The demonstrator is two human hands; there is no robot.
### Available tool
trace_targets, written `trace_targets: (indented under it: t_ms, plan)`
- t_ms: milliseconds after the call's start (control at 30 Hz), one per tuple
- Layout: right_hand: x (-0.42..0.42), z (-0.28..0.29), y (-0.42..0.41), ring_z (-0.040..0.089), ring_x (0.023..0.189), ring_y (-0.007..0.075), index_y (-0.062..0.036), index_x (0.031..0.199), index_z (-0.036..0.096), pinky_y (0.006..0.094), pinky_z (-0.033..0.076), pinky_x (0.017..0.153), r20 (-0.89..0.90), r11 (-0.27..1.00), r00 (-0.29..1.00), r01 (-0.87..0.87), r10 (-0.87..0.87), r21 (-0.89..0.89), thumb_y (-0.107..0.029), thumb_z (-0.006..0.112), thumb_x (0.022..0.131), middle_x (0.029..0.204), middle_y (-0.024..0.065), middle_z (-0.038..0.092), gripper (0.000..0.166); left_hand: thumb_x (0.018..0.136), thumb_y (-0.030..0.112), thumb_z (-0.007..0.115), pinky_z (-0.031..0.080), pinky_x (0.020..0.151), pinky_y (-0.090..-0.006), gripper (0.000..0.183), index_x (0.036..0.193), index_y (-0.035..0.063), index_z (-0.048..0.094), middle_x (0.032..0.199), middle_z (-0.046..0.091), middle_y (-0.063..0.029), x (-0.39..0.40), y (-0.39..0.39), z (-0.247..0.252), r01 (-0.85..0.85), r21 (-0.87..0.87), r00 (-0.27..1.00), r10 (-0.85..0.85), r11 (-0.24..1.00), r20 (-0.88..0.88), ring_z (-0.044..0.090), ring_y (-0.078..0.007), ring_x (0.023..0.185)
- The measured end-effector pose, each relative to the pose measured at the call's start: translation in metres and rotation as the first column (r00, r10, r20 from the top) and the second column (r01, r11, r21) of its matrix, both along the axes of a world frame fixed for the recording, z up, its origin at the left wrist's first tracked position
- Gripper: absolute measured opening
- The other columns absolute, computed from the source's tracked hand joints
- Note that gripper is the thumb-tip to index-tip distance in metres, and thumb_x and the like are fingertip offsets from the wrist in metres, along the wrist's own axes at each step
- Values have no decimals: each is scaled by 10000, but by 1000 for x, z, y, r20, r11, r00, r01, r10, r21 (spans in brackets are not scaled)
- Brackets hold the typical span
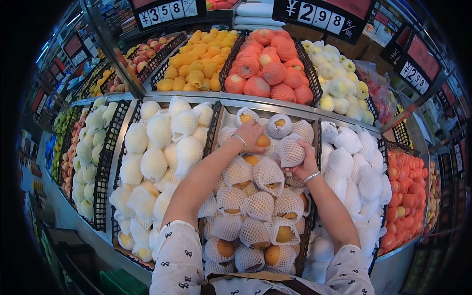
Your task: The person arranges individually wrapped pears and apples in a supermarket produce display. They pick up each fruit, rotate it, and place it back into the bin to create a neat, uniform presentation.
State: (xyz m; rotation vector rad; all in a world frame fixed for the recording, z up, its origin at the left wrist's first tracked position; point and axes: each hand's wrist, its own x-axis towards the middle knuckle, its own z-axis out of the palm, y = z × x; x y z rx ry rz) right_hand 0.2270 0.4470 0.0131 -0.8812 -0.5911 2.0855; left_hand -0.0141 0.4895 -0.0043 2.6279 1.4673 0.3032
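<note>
My left hand (251, 135) is curled over a golden-brown round fruit (263, 141), likely an Asian pear, near the back of the middle crate. Its fingers and thumb lie around the fruit, whose underside is hidden. In my right hand (305, 161) is a similar-sized fruit in a white foam net (291, 150), raised a little above the others at the crate's back right. More netted brown fruits (260, 203) fill the crate in rows towards me, some with skin showing through open net ends. Another netted fruit (279, 125) sits just behind my hands.
Crates of white-netted fruit stand left (154, 164) and right (346, 162). Beyond a metal rail (221, 98) are yellow-netted fruits (201, 59), red-netted fruits (273, 70) and pale apples or pears (337, 83). Price signs (324, 18) hang above. A metal post (114, 48) rises at left.
</note>
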Motion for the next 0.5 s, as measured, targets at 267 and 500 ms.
trace_targets:
  t_ms: [267,500]
  plan:
    - [-20,27,-2,653,751,205,-48,1147,541,317,531,538,211,991,975,35,-62,129,-340,640,826,945,75,651,445,668,466,731,429,918,-364,514,994,75,666,1009,584,-105,-3,16,-1,41,-118,999,-39,992,18,504,-294,1024]
    - [-79,29,10,632,915,163,-23,1140,544,309,524,776,349,918,929,-238,120,316,-131,762,723,1027,69,638,483,685,271,713,464,865,-404,347,984,99,679,1066,615,-152,-27,18,9,116,-174,946,-55,978,319,572,-335,996]
